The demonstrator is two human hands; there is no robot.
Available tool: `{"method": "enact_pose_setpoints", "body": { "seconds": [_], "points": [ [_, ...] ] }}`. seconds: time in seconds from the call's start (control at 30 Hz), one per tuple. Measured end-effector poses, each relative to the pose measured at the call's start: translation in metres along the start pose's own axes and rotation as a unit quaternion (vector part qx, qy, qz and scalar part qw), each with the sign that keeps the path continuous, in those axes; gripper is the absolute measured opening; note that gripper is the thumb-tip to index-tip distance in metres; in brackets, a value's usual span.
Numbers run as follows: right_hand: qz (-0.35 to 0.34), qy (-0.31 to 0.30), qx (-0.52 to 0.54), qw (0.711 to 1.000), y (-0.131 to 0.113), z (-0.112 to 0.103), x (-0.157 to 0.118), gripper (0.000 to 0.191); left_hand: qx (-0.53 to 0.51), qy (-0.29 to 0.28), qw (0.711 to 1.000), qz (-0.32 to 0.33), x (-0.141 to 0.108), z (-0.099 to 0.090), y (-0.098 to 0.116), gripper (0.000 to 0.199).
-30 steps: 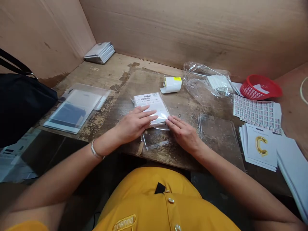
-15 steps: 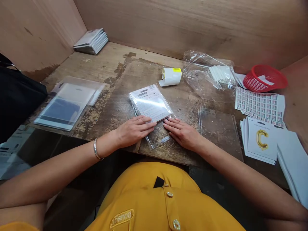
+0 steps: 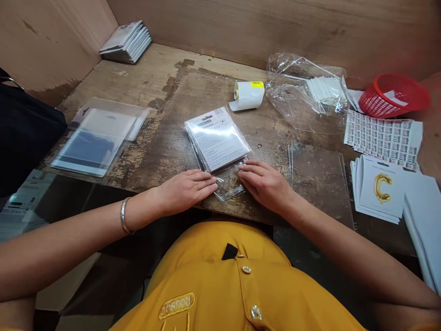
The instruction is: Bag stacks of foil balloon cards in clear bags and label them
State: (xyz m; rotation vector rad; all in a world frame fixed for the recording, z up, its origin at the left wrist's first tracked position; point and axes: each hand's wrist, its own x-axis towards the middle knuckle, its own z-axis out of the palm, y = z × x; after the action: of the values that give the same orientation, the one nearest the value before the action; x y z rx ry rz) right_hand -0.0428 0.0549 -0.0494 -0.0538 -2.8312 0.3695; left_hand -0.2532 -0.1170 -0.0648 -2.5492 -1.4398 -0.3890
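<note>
In front of me lies a small stack of clear plastic sleeves with a printed white card (image 3: 218, 138) on top, text side up. The sleeve's clear flap (image 3: 229, 181) spreads toward me, with a shiny strip near its edge. My left hand (image 3: 189, 191) rests with fingers stretched out on the flap's left side. On its right side, my right hand (image 3: 265, 184) touches the flap, fingers extended and slightly bent. Neither hand grasps anything that I can see.
Behind the stack stands a white label roll (image 3: 247, 96). To the right are a sticker sheet (image 3: 382, 138), balloon cards (image 3: 379, 188), a red basket (image 3: 392, 94) and a clear bag of white sticks (image 3: 324, 94). Leftward lie clear sleeves (image 3: 93, 138) and a card stack (image 3: 127, 41).
Both hands have drawn back from the printed card's lower edge onto the flap, the left one moving slightly left. My view has tilted a little downward.
</note>
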Motion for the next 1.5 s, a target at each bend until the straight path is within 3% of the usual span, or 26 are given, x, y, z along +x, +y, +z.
{"method": "enact_pose_setpoints", "body": {
  "seconds": [0.17,0.3,0.43,0.6,0.83,1.07,1.5],
  "points": [
    [0.035,0.001,0.146,0.989,-0.037,0.012,0.01,0.01,0.0,0.032,0.999,-0.009,0.002,0.001,0.002,0.028],
    [0.09,0.031,0.214,0.972,-0.04,0.03,0.008,0.006,-0.026,0.033,0.999,-0.031,-0.004,0.001,0.002,0.033],
    [0.087,0.041,0.211,0.973,-0.038,0.032,0.004,0.009,-0.059,0.021,0.997,-0.05,-0.01,0.002,0.005,0.04],
    [0.089,0.04,0.22,0.971,-0.04,0.03,0.002,0.016,-0.058,0.021,0.996,-0.07,-0.011,0.005,0.008,0.034],
    [0.098,0.055,0.17,0.979,-0.046,0.037,0.002,0.01,-0.079,0.003,0.996,-0.04,-0.018,0.007,0.006,0.037],
    [0.04,0.049,0.079,0.995,-0.061,0.036,-0.001,0.017,-0.088,-0.01,0.995,-0.04,-0.024,0.011,0.007,0.041],
    [0.038,0.044,0.063,0.996,-0.069,0.037,-0.007,0.017,-0.103,0.0,0.994,-0.043,-0.025,0.014,0.005,0.039]
  ]
}}
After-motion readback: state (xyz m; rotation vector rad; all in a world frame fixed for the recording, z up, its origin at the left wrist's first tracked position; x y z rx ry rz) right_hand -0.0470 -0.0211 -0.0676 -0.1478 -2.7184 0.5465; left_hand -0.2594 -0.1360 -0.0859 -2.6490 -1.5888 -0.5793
